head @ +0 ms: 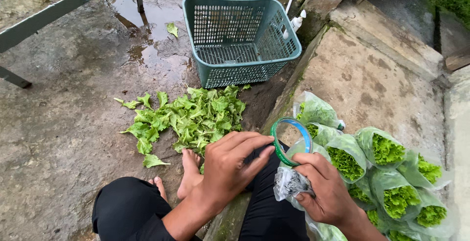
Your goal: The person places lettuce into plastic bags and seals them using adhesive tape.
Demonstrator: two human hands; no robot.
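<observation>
My right hand [325, 192] grips the twisted neck of a clear plastic bag [290, 183] holding lettuce. A green and blue roll of tape [292, 140] stands just above that hand, and its lower edge meets my fingers. My left hand [232, 165] reaches across with fingertips touching the roll's left rim. Both hands hover over my black-trousered legs.
Several bagged lettuces [387, 172] lie on the raised concrete slab [372, 74] at right. Loose lettuce leaves [188, 116] are piled on the wet ground beside my bare foot [188, 172]. An empty teal plastic basket [240, 38] stands behind them. A metal frame [54, 8] crosses the upper left.
</observation>
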